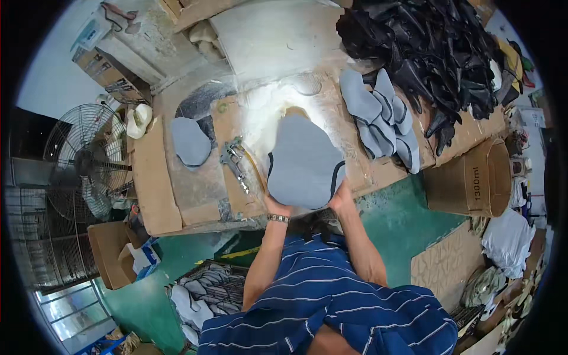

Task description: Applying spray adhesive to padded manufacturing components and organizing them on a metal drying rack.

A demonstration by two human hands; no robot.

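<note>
In the head view, the left hand (278, 206) and right hand (341, 199) hold a large grey cloth piece (305, 157) by its lower sides, over the cardboard-covered tabletop (157, 189). A spray gun (235, 163) lies left of it, grey pads (381, 115) right

In front of you, the worktop (155, 189) is covered with worn, stained sheets of brown cardboard, and its middle is the brightest part of the room. Around it you have a green floor (387, 228), with an open carton (105, 251) to your left and a patterned tan sheet (441, 260) to your right. A large wire-caged fan (84, 163) stands at your left, near a pale wall (44, 74). Lower on that side, you see a framed, paned panel (71, 305), possibly a window.
</note>
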